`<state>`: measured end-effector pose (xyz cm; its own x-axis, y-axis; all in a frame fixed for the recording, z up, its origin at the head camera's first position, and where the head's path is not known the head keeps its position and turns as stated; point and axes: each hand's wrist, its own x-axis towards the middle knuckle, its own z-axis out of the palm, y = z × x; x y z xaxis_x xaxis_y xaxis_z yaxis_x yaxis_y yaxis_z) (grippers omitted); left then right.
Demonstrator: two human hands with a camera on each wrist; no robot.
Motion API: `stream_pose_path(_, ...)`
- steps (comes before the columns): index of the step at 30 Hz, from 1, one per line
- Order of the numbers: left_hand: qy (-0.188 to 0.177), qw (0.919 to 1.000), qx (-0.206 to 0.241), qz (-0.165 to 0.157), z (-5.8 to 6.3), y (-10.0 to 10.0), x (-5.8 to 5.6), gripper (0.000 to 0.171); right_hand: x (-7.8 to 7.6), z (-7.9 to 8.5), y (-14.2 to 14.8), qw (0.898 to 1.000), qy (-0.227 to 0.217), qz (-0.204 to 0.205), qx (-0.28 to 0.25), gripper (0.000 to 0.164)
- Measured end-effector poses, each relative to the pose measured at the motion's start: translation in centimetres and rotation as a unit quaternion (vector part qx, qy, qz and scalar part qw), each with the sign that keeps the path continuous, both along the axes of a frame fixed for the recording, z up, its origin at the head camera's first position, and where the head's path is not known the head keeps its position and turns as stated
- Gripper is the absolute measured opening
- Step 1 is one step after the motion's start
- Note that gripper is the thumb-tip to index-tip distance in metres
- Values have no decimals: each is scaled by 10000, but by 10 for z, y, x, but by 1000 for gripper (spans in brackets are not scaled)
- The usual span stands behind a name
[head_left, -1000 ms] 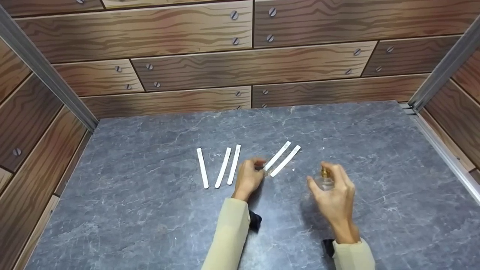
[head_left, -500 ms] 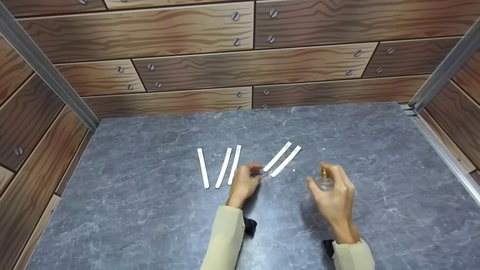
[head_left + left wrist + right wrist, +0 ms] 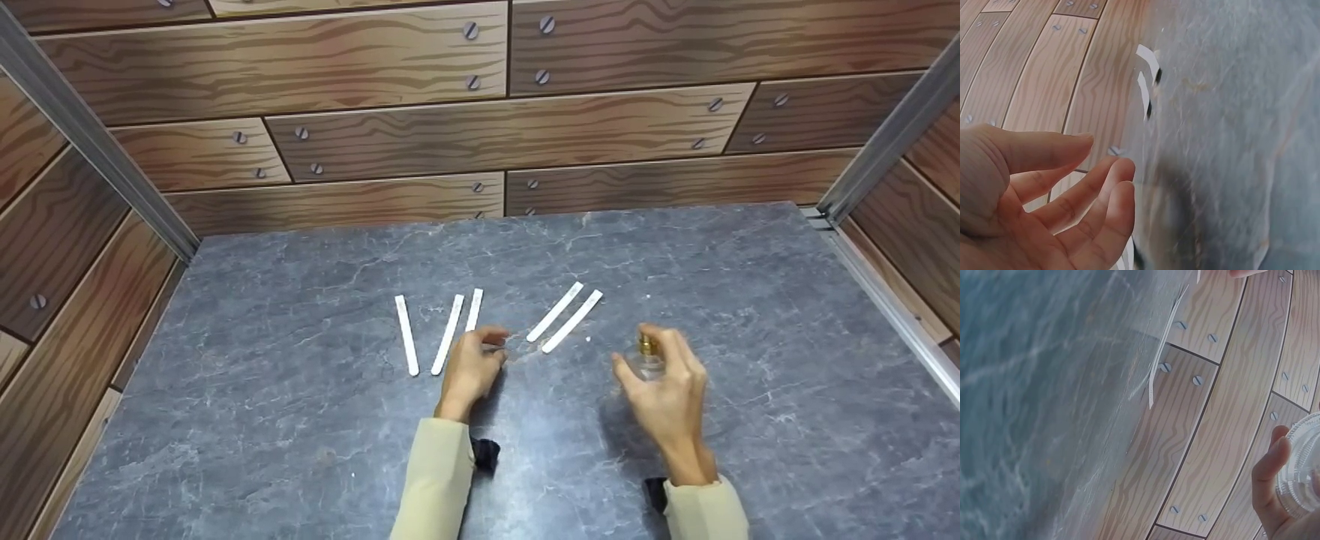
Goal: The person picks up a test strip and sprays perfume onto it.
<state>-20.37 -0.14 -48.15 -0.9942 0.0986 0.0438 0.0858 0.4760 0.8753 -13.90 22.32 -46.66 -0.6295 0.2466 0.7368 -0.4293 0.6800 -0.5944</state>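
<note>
My right hand (image 3: pixel 671 394) holds a small clear glass spray bottle (image 3: pixel 650 366) with a gold top, the index finger lying over the top. In the right wrist view the round glass base of the bottle (image 3: pixel 1296 475) shows beside a curled finger. My left hand (image 3: pixel 471 371) has loosely bent fingers with a gap to the thumb, and nothing is between them in the left wrist view. It overlaps the lower part of one white paper strip (image 3: pixel 475 306). Two more strips lie to its left, the middle strip (image 3: pixel 448 330) and the outer strip (image 3: pixel 406 334).
Right of the left hand, two slanted white strips lie side by side, a rear strip (image 3: pixel 555 311) and a front strip (image 3: pixel 572 322). The grey marbled table (image 3: pixel 262 420) is bounded by wood-patterned walls (image 3: pixel 390 135) and metal corner posts (image 3: pixel 97 135).
My left hand has drawn back leftward, away from the two slanted strips and over the left group. My right hand and the bottle have stayed nearly in place.
</note>
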Motion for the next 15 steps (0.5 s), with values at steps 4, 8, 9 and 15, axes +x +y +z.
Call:
stream_pose_path(4,31,9999,132,4,1,-5,0,30,0,0,0,10000,15,18,16,46)
stream_pose_path(8,99,9998,153,13,1,-9,0,30,0,0,1,10000,30,4,41,45)
stream_pose_path(9,107,9998,143,17,1,-10,1,30,0,0,1,10000,23,0,39,45)
stream_pose_path(15,168,9998,59,131,1,-16,0,30,1,1,0,10000,-53,-34,-30,45)
